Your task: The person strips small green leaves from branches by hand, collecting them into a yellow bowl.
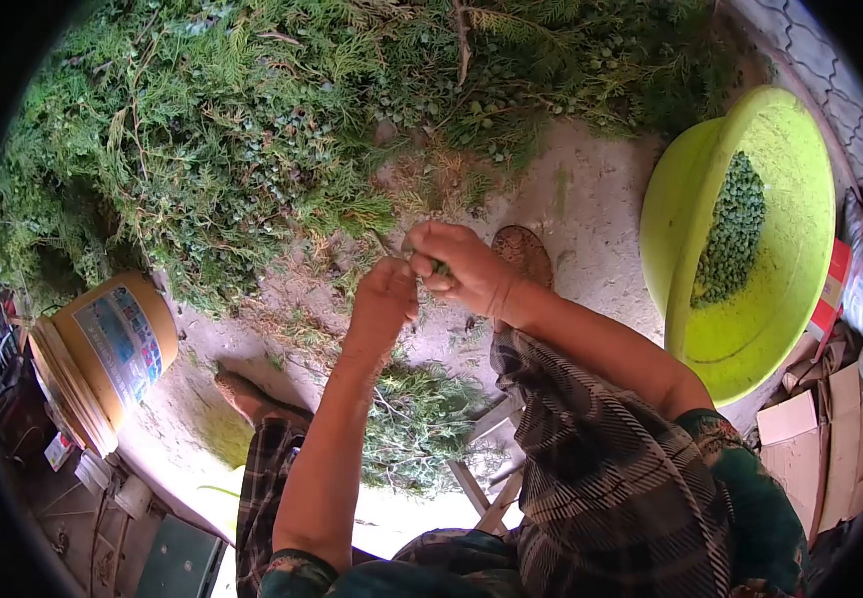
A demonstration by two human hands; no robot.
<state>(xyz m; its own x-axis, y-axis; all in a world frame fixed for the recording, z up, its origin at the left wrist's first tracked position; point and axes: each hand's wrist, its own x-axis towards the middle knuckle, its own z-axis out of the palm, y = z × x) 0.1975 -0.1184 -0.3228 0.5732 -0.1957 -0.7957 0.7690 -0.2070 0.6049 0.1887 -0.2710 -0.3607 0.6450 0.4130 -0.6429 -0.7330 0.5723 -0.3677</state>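
My left hand (386, 292) is closed, with the fingers pinched around a small conifer sprig (382, 241) whose tip shows above the knuckles. Right beside it, my right hand (461, 264) is curled, and a bit of green cone (439, 268) shows between its fingers. Both hands are close together above the floor, in front of a large heap of cut conifer branches (282, 140) bearing small bluish-green cones. To the right, a yellow-green basin (659, 224) stands tilted, with many loose green cones (730, 234) inside.
A yellow bucket (137, 334) with a printed label lies tipped at the left. More green sprigs (416, 424) lie between my legs, near a wooden stool frame (476, 488). Cardboard (820, 439) leans at the right. My shoes (524, 254) rest on the littered concrete floor (591, 199).
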